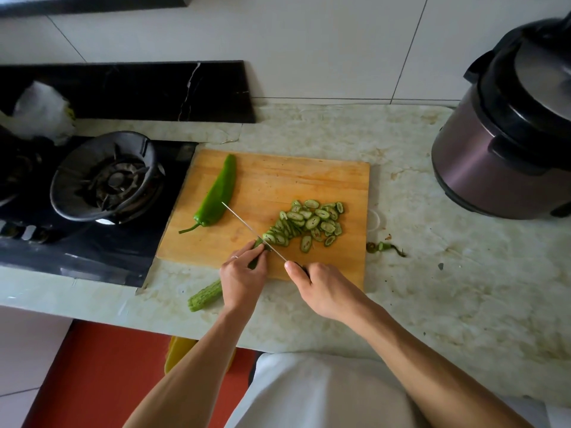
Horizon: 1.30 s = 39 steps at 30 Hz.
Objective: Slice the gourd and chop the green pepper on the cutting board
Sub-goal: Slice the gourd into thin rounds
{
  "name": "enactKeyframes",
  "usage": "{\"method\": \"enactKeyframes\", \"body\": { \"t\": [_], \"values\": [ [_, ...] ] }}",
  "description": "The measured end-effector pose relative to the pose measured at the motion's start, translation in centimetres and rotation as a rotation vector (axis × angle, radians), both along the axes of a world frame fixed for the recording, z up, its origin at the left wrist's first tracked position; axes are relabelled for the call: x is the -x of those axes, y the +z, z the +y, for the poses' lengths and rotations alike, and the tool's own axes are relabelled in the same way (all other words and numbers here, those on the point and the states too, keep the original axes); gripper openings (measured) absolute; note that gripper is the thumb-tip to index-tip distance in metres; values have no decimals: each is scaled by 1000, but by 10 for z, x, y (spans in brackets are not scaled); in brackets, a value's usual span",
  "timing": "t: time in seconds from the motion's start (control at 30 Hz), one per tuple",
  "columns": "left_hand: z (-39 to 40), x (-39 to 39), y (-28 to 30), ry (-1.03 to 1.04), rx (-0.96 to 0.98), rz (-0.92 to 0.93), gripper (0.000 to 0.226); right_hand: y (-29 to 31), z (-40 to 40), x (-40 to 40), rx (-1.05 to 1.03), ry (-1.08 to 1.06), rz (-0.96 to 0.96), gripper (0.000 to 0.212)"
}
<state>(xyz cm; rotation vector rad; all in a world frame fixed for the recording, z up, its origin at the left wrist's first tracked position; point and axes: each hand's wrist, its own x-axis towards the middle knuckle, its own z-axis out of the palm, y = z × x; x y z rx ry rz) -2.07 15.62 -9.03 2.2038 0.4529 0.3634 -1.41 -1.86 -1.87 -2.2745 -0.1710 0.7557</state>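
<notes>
Marbled kitchen countertop (417,273) is carrying a wooden cutting board (278,180), the landmark. At the board's near edge, the left hand (244,279) is gripping the ridged gourd (205,295), whose tail is hanging off the board. The right hand (321,285) is clasping the knife (253,231), its blade lying against the gourd's cut end. Gourd slices (309,223) are piling on the board's right; a whole green pepper (216,193) is lying on its left.

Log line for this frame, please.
step: slicing gourd | left hand: holds gourd | right hand: grips knife | slices: piled on cutting board | green pepper: whole
</notes>
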Motion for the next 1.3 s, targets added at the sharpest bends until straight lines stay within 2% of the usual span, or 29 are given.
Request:
{"method": "enactKeyframes", "body": {
  "t": [0.37,0.63,0.8,0.97,1.3],
  "values": [
    [0,-2,-4,-21,-57,-18,21,2,9,-3,41,39,-23,61],
    [0,0,3,-58,-53,-76,24,-22,39,-17,51,15,-106,66],
    [3,0,-1,-80,-64,-74,21,-19,34,-17,16,-13,-59,67],
    [3,-1,-4,-47,-77,-41,20,-8,17,-9,32,-2,-26,57],
    [2,1,-4,-14,-26,-26,21,-2,5,2,0,-1,-12,59]
  ]
}}
